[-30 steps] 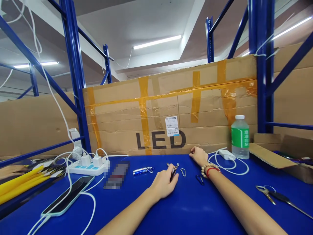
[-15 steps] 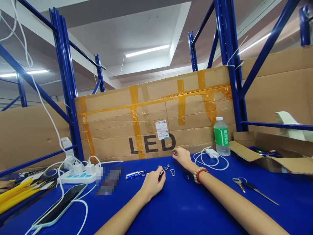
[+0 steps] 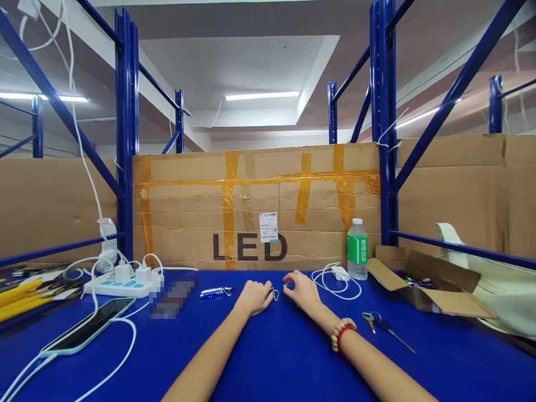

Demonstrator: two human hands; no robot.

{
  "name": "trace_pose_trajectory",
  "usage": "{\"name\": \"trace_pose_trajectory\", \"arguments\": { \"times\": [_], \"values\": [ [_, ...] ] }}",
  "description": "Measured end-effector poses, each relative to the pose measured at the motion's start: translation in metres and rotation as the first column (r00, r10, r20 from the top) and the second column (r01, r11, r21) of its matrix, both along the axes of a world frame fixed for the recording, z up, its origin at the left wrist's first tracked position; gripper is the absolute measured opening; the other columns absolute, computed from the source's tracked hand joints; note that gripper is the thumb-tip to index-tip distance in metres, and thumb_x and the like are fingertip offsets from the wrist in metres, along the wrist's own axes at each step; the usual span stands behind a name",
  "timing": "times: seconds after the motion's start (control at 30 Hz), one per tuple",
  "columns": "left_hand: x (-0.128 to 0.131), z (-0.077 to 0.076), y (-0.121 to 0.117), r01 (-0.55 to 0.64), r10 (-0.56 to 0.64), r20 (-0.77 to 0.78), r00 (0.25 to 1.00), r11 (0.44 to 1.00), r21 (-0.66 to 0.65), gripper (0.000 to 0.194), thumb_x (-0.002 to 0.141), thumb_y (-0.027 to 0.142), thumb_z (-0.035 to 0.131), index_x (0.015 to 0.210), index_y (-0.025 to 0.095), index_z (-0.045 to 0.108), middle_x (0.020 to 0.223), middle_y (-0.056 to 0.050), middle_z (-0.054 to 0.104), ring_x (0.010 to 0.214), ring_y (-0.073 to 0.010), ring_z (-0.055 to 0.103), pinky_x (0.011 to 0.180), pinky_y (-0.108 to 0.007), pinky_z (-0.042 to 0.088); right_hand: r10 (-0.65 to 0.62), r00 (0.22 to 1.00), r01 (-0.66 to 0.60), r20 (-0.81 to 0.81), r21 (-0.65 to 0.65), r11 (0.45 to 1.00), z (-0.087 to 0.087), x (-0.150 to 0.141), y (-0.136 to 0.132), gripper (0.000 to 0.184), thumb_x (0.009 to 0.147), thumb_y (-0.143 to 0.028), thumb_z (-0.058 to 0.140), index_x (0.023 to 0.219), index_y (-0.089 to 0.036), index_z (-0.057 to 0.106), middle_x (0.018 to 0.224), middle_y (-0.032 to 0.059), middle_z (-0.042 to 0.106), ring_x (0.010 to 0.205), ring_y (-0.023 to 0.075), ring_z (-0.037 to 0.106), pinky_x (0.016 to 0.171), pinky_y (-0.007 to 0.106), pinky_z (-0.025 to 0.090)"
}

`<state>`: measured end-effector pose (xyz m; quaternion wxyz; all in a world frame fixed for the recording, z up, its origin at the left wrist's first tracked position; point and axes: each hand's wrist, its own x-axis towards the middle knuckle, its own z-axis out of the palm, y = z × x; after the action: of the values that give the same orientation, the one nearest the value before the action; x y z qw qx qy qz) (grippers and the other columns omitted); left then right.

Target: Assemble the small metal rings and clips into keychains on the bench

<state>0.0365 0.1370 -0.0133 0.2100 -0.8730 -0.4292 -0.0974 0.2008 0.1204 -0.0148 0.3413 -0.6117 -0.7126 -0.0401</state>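
My left hand is closed, palm down on the blue tabletop; what its fingers hold is hidden. By its fingertips lies a small silver carabiner. To the right, my right hand has thumb and forefinger curled together around something small and shiny, too small to name. The tiny round metal pieces seen earlier are hidden now, and so is most of the dark carabiner. Left of my left hand lie blue metal keychain flashlights with silver clips.
On the left are a phone, white cables and a power strip. A water bottle, a coiled white cable, keys and an open cardboard box stand right. A cardboard panel closes the back.
The view has turned slightly and tilted up. My right hand has come down and nearer to my left hand, which has rolled palm down, hiding the black object it held.
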Motion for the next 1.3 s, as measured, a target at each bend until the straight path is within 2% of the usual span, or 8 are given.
{"name": "trace_pose_trajectory", "arguments": {
  "times": [0.23, 0.33, 0.47, 0.57, 0.73, 0.9, 1.13, 1.3],
  "values": [
    [-0.007, -0.005, -0.010, 0.032, -0.033, 0.091, 0.995, 0.999, 0.013, 0.026, 0.089, 0.027, 0.041, 0.099, 0.010, 0.057, 0.082, -0.016, 0.061, 0.077, -0.0273, 0.058, 0.065, -0.031, 0.041, 0.050, 0.994, -0.046, 0.099, -0.037, 0.998, -0.008, -0.007, -0.010, 0.017, 0.074, -0.020, 0.051, 0.087, -0.019, 0.063, 0.090, 0.0011, 0.058, 0.081, 0.0118, 0.055, 0.067, 0.021, 0.036],
    [-0.011, -0.001, -0.016, 0.049, -0.051, 0.170, 0.984, 0.999, 0.018, 0.025, 0.088, 0.033, 0.044, 0.088, 0.015, 0.062, 0.081, -0.011, 0.062, 0.075, -0.0241, 0.059, 0.063, -0.027, 0.039, 0.056, 0.992, -0.053, 0.113, -0.031, 0.998, -0.006, -0.007, -0.015, 0.018, 0.077, -0.022, 0.049, 0.089, -0.020, 0.062, 0.093, 0.0009, 0.057, 0.083, 0.0119, 0.055, 0.067, 0.021, 0.036],
    [-0.011, 0.012, -0.023, -0.106, 0.076, 0.372, 0.925, 0.993, 0.061, 0.043, 0.096, 0.029, 0.024, 0.079, 0.015, 0.062, 0.077, -0.008, 0.062, 0.074, -0.0200, 0.059, 0.062, -0.025, 0.036, 0.042, 0.999, -0.043, 0.033, 0.021, 0.999, 0.002, -0.002, -0.017, 0.018, 0.077, -0.023, 0.050, 0.090, -0.019, 0.061, 0.094, 0.0002, 0.057, 0.086, 0.0116, 0.055, 0.068, 0.020, 0.037],
    [-0.010, 0.018, -0.024, -0.179, 0.131, 0.450, 0.883, 0.982, 0.065, 0.045, 0.096, 0.029, 0.024, 0.077, 0.014, 0.061, 0.075, -0.008, 0.063, 0.074, -0.0198, 0.059, 0.058, -0.024, 0.033, 0.051, 0.999, -0.051, -0.012, 0.051, 0.997, 0.010, 0.004, -0.017, 0.017, 0.076, -0.024, 0.052, 0.087, -0.018, 0.062, 0.090, 0.0006, 0.058, 0.083, 0.0120, 0.055, 0.067, 0.021, 0.038],
    [-0.006, 0.011, -0.021, -0.102, 0.077, 0.422, 0.903, 0.994, 0.038, 0.037, 0.090, 0.033, 0.041, 0.067, 0.016, 0.064, 0.069, -0.006, 0.063, 0.069, -0.0190, 0.059, 0.053, -0.024, 0.028, 0.081, 0.995, -0.069, -0.064, 0.178, 0.982, 0.019, 0.018, -0.018, 0.020, 0.075, -0.032, 0.052, 0.084, -0.020, 0.064, 0.088, 0.0015, 0.059, 0.073, 0.0122, 0.055, 0.065, 0.022, 0.039],
    [-0.002, 0.005, -0.016, -0.053, 0.035, 0.395, 0.918, 0.998, 0.034, 0.037, 0.089, 0.034, 0.042, 0.066, 0.016, 0.065, 0.068, -0.005, 0.063, 0.067, -0.0183, 0.058, 0.051, -0.024, 0.026, 0.085, 0.995, -0.074, -0.054, 0.192, 0.979, 0.021, 0.021, -0.016, 0.021, 0.072, -0.034, 0.052, 0.081, -0.021, 0.065, 0.085, 0.0014, 0.060, 0.066, 0.0122, 0.053, 0.060, 0.023, 0.038],
    [0.001, 0.007, -0.018, -0.048, 0.038, 0.369, 0.929, 0.999, 0.019, 0.037, 0.089, 0.033, 0.041, 0.067, 0.016, 0.065, 0.069, -0.005, 0.063, 0.066, -0.0183, 0.058, 0.050, -0.023, 0.024, 0.146, 0.989, -0.142, -0.001, 0.208, 0.968, 0.022, 0.016, -0.015, 0.018, 0.070, -0.029, 0.053, 0.078, -0.020, 0.065, 0.082, 0.0017, 0.060, 0.057, 0.0107, 0.050, 0.053, 0.022, 0.035],
    [0.001, 0.008, -0.020, -0.047, 0.042, 0.363, 0.931, 0.999, 0.005, 0.038, 0.089, 0.033, 0.040, 0.068, 0.016, 0.065, 0.068, -0.005, 0.063, 0.066, -0.0182, 0.058, 0.050, -0.024, 0.025, 0.156, 0.986, -0.130, -0.059, 0.308, 0.942, 0.028, 0.021, -0.019, 0.019, 0.071, -0.031, 0.053, 0.080, -0.019, 0.064, 0.084, 0.0023, 0.060, 0.059, 0.0109, 0.051, 0.057, 0.023, 0.038]
  ]
}}
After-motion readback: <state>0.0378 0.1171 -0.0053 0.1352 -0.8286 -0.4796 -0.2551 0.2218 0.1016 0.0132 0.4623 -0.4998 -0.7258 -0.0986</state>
